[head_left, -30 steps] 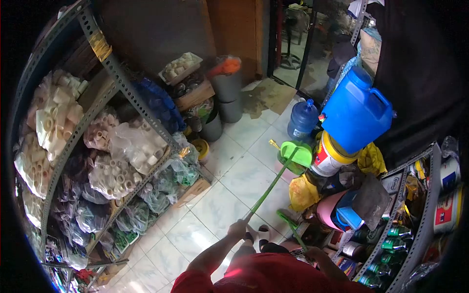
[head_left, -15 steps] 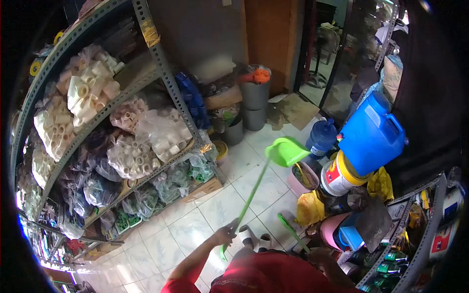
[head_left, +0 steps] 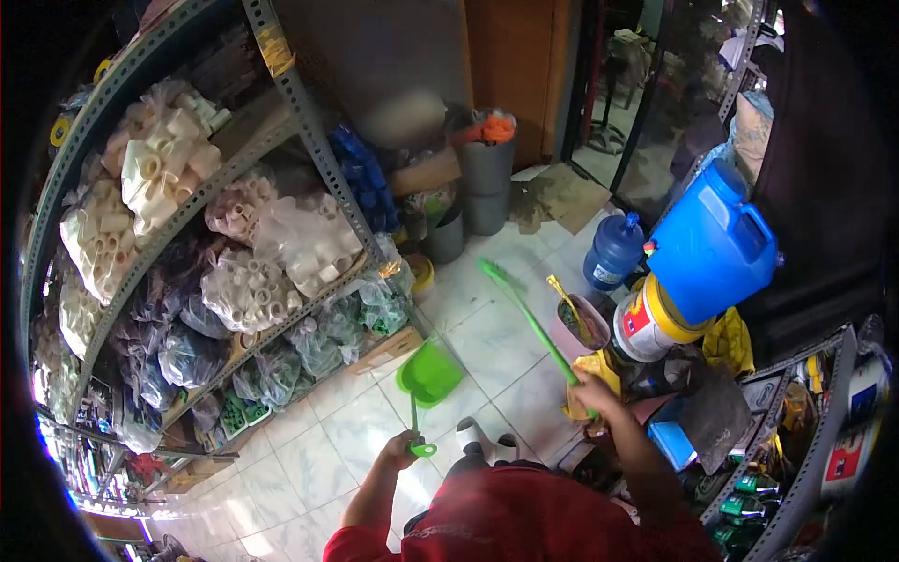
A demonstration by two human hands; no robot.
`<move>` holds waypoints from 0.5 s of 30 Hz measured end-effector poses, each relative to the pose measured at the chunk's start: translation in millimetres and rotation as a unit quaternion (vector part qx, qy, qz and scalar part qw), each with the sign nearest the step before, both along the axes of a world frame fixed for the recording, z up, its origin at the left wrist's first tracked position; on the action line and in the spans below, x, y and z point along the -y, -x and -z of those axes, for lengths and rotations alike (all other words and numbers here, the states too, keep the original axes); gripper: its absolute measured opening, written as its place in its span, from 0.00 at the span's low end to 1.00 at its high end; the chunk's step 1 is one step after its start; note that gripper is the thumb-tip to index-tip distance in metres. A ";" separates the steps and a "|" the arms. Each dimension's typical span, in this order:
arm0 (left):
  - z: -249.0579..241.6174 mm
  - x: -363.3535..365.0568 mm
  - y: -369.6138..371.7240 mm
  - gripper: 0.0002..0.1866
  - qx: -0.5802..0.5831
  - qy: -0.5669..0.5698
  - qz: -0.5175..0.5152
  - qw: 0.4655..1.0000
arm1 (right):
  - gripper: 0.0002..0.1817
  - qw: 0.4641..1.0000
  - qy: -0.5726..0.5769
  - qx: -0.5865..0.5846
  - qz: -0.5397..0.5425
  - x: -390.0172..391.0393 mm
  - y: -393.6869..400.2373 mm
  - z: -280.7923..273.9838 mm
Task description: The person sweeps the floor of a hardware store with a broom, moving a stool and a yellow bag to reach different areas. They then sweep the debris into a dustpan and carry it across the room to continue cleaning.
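Note:
My left hand (head_left: 401, 450) is closed on the upper end of the handle of a green long-handled dustpan (head_left: 431, 375). The pan is low over the floor tiles, near the bottom of the left shelf. In my right hand (head_left: 595, 393) is a green long-handled brush (head_left: 534, 323), gripped near its end. Its head points forward and left, over the tiles beside a pink bin (head_left: 578, 323). A yellow bag (head_left: 585, 370) lies partly behind the brush handle and my right hand.
A metal shelf (head_left: 323, 155) with bags of white pipe fittings (head_left: 248, 290) lines the left. Grey bins (head_left: 487, 187) stand ahead. On the right are a water bottle (head_left: 615, 253), a blue jerrycan (head_left: 716, 248) on a paint bucket (head_left: 646, 318), and a rack of green bottles (head_left: 744, 506).
The dustpan has swung from ahead on the right down to the left. My right hand has come forward, extending the brush out over the floor.

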State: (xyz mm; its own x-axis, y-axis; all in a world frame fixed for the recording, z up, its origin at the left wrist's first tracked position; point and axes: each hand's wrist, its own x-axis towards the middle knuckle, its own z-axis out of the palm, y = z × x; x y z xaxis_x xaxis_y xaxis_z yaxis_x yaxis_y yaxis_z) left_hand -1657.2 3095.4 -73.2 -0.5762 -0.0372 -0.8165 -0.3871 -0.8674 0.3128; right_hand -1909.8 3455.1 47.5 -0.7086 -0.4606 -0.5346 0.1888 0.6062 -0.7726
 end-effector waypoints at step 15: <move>50.4 30.2 -80.3 0.12 -0.039 0.543 0.419 0.726 | 0.14 0.893 -0.410 -0.065 -0.174 -48.0 87.6 -118.3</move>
